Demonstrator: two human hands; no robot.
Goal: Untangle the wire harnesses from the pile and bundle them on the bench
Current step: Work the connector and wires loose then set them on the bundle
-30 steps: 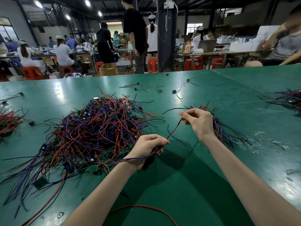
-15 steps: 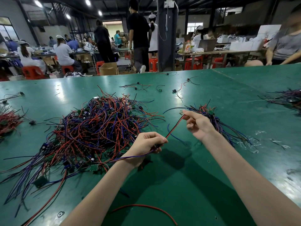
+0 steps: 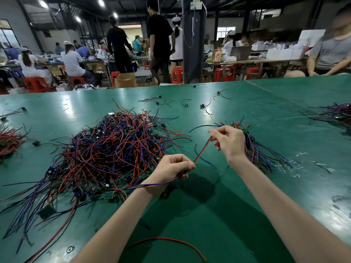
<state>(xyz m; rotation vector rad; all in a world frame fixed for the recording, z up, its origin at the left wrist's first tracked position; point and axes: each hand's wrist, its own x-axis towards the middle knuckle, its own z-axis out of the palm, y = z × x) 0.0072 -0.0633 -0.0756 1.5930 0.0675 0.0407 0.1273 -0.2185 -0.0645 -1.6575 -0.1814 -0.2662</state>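
Red wires are noted in a small heap (image 3: 7,141) at the far left edge of the green table (image 3: 209,215), well apart from the work in hand. To its right, the large tangled pile (image 3: 114,149) of red, blue and black wires with small green boards is found lying loose on the table, largely unsorted.

At the pile's near right edge the left hand (image 3: 171,168) is seen with fingers curled, pinching one harness (image 3: 202,151). A blue lead trails from that grip back into the pile, so the harness is judged not yet fully freed. Its red lead is drawn taut up to the right hand (image 3: 228,141), where it is pinched between thumb and fingertips, apparently so that the length can be straightened and any snag found.

Just behind the right hand a fanned bundle (image 3: 260,149) is laid with its wires roughly parallel; it is taken to be the place for sorted harnesses. A further heap (image 3: 330,114) is noted at the far right. Most of the task is judged outstanding.
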